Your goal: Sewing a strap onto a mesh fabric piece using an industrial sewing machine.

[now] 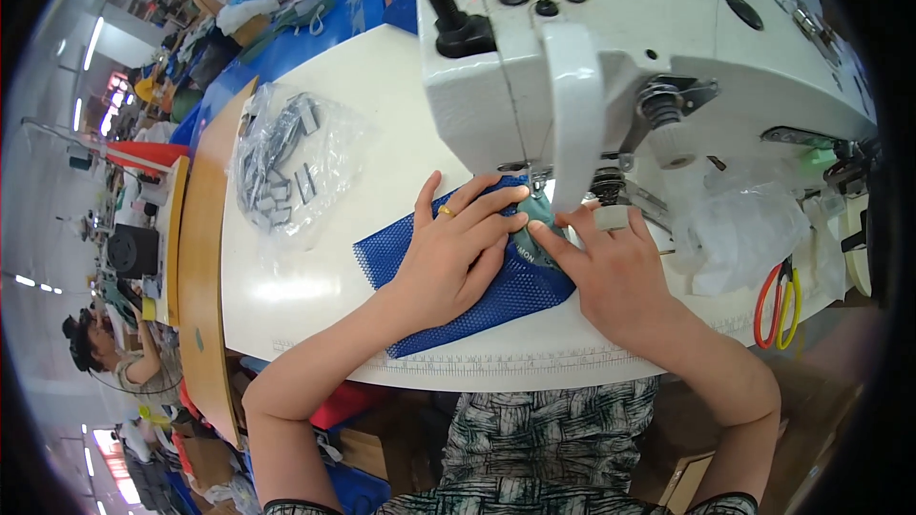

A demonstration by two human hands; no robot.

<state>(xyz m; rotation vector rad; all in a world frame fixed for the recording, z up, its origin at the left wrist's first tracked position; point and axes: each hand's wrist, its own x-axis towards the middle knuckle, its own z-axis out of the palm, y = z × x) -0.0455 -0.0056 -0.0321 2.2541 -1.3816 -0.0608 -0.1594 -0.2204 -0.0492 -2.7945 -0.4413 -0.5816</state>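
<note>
Under the needle of a white sewing machine (506, 95) lies a piece of blue mesh fabric (515, 300), with a small teal fabric piece (540, 246) on top of it. My left hand (456, 253) rests on the mesh with fingers spread, its fingertips close to the presser foot (537, 183). A ring sits on one of its fingers. From the other side my right hand (615, 272) presses on the teal piece with its thumb. A pale band wraps one finger of that hand, and its other fingertips are partly hidden behind the machine's white guard.
A clear plastic bag (291, 167) of small dark strips lies on the left of the white table (286, 300). Red-and-yellow scissors (779, 305) and a crumpled clear bag (739, 229) lie at right. A ruler scale runs along the near edge. Another person (124, 353) sits far left.
</note>
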